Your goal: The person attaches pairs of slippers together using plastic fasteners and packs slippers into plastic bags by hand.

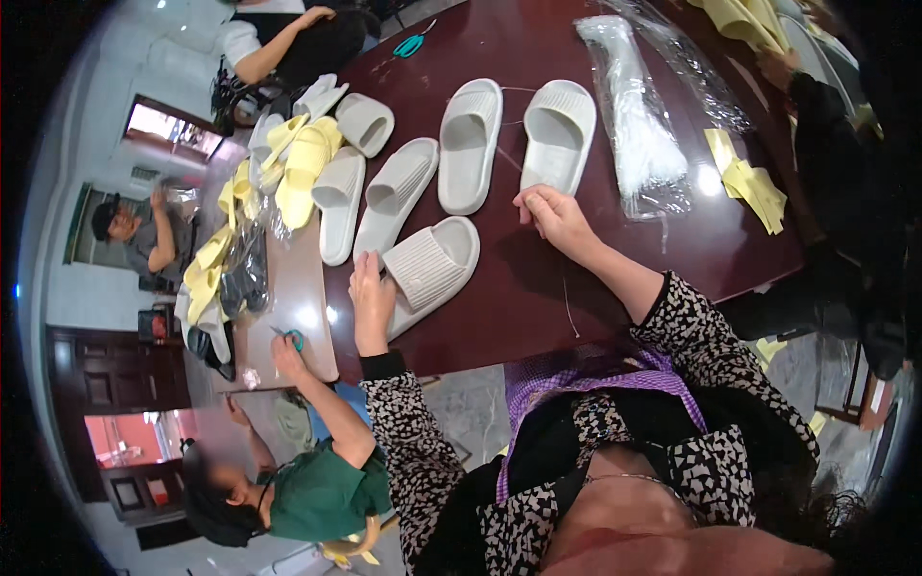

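My left hand (371, 300), fingers stretched out, rests against the side of a light grey ribbed slide slipper (427, 264) near the table's front edge. My right hand (557, 219) is closed in a pinch at the heel of another grey slipper (559, 134); whatever its fingertips hold is too small to make out. Further grey slippers stand between and beyond my hands: one upright-lying slipper (469, 158), a slanted one (396, 197) and one at the left (339, 206). A thin white thread (569, 307) lies on the dark red table (509, 307).
Clear plastic packaging with white contents (634, 125) lies at the right, beside yellow pieces (754, 187). Teal scissors (411, 44) are at the far edge. Yellow slippers (305, 168) pile up at the left, where a person in green (322, 490) holds scissors. Other people sit around.
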Motion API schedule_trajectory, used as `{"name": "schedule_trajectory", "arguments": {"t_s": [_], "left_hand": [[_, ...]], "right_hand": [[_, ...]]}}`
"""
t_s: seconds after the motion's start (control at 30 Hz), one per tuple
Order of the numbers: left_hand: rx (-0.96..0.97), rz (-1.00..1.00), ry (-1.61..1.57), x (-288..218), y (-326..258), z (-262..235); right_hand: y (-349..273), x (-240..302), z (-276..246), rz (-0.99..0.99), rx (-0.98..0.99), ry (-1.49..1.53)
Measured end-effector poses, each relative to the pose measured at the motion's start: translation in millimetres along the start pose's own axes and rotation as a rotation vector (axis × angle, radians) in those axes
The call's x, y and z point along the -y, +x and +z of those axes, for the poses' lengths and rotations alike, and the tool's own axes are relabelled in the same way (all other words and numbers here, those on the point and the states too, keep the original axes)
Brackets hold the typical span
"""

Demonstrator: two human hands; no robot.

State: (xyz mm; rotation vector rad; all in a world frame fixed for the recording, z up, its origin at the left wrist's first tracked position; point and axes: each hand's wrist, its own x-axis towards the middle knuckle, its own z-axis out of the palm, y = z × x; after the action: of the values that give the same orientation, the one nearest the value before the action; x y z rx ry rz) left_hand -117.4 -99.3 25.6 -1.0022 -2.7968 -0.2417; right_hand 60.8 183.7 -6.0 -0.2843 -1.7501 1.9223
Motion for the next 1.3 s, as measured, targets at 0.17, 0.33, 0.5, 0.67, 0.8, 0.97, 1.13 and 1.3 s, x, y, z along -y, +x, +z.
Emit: {"name": "schedule_trajectory", "arguments": {"t_s": [0.17,0.33,0.5,0.67,0.8,0.97,1.13,1.3], "left_hand": [[0.082,0.048,-0.23,25.3,68.6,17.0],[0.215,-0.024,-0.439,15.4,117.7,21.4],[0.199,0.024,-0.615,-50.4,131.0,40.5],[0.067,0.216,-0.478,-85.3,122.5,61.3],[-0.004,0.241,-0.464,-104.9,99.6,76.9],[-0.093,0.11,-0.646,-114.7,67.0,72.7],[-0.173,0.018,-0.86,-119.9,52.0,61.4],[-0.252,0.052,-0.826,-116.4,51.6,64.3]], "right_hand": [[11.5,-6.2,-3.1,-0.022,-0.025,-0.002],[16.6,10.6,-5.2,0.095,-0.049,0.036],[19.0,5.5,-17.7,0.074,-0.101,0.034],[29.7,2.6,-22.5,0.03,-0.146,0.026],[35.7,-5.6,-30.4,-0.008,-0.198,-0.049],[43.1,-2.1,-35.4,-0.119,-0.221,-0.226],[94.5,-0.7,-45.7,-0.145,-0.188,-0.475],[142.5,-5.2,-46.7,-0.009,-0.216,-0.375]]}}
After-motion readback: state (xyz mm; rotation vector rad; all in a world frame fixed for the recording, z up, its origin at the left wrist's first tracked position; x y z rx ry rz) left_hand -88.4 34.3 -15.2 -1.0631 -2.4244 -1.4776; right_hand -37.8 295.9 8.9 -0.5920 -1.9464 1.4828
